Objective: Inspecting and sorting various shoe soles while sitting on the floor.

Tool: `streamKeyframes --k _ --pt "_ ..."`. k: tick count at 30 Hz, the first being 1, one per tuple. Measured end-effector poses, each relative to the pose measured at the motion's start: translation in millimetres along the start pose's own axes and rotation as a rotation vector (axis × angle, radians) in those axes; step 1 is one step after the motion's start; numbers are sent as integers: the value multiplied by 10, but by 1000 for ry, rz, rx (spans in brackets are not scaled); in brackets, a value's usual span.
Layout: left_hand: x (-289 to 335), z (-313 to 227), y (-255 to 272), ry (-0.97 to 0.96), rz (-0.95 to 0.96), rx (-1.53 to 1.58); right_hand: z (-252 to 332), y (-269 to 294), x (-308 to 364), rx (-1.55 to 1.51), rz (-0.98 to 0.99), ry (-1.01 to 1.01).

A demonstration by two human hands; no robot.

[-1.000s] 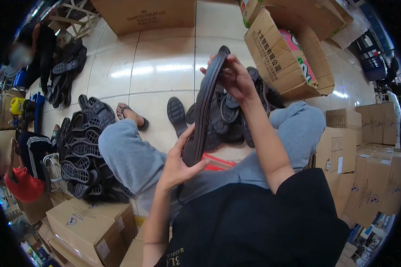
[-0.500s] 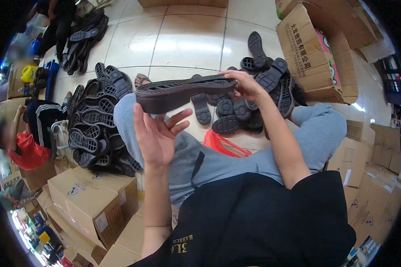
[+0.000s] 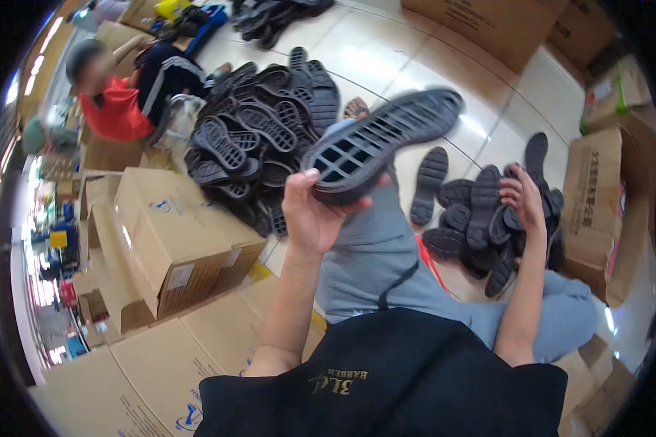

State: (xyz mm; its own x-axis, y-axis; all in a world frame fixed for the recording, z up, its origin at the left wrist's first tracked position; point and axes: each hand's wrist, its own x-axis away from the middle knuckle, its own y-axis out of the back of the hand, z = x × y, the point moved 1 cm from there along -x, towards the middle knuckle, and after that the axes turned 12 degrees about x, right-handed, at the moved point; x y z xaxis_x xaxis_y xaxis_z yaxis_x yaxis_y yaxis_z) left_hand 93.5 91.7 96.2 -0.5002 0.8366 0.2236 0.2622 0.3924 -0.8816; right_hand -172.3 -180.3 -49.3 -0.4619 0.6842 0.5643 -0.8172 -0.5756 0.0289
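A black shoe sole (image 3: 386,142) is held up in front of me, its gridded hollow side in view and its farther end raised to the right. My left hand (image 3: 317,215) grips it by the nearer end, thumb at the rim and fingers beneath. Over on the right, my right hand (image 3: 523,198) is at a pile of black soles (image 3: 481,211), fingers spread over it with no sole lifted. Whether the fingertips touch a sole there is hard to tell. One more sole (image 3: 428,186) lies flat on the tiles left of that pile.
A large heap of gridded soles (image 3: 251,131) lies at left, with further soles (image 3: 277,18) behind. Closed cartons (image 3: 189,233) stand at my left; an open carton (image 3: 594,211) is at right. Something red (image 3: 430,262) lies by my leg. A person in red (image 3: 120,109) sits at far left.
My right hand has let go of the sole and moved right to the pile. My left hand now holds the sole alone, turned with its grid showing. The view has swung round.
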Motion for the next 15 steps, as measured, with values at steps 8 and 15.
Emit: streamKeyframes --k 8,15 --pt "-349 -1269 1299 -548 -304 -120 -1270 287 -187 1280 -399 -456" --pt "-108 -200 793 -299 -425 -487 -1712 362 -223 1300 -435 -207"
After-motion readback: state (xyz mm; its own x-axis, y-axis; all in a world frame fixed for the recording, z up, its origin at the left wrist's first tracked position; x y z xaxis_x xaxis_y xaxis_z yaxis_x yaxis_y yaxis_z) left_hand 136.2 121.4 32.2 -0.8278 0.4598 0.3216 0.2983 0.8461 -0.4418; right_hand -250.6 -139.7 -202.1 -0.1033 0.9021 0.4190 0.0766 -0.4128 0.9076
